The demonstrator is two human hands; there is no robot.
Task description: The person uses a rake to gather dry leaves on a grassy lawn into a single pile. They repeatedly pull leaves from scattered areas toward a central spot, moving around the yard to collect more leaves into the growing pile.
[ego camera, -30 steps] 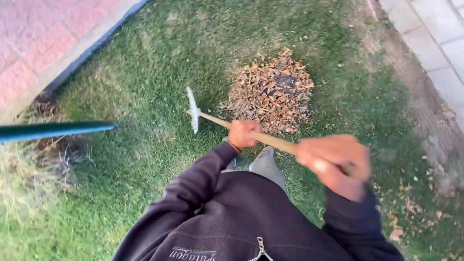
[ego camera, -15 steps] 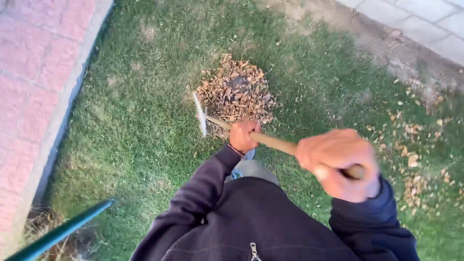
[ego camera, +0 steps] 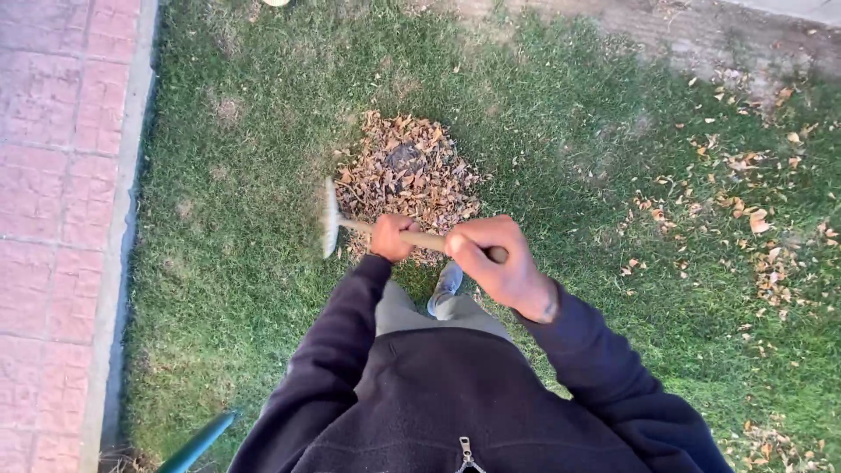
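Grass lawn (red brick paving beside), leaf pile

A short green grass lawn fills the ground in soft daylight. Along its left edge runs a grey stone kerb beside reddish brick paving. A bare dirt strip borders the top right corner.

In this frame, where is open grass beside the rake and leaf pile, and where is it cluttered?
Open grass lies between the pink brick paving and the white rake head, left of the brown dry-leaf pile. It is cluttered right of the pile, with scattered leaves. Both hands grip the wooden handle.
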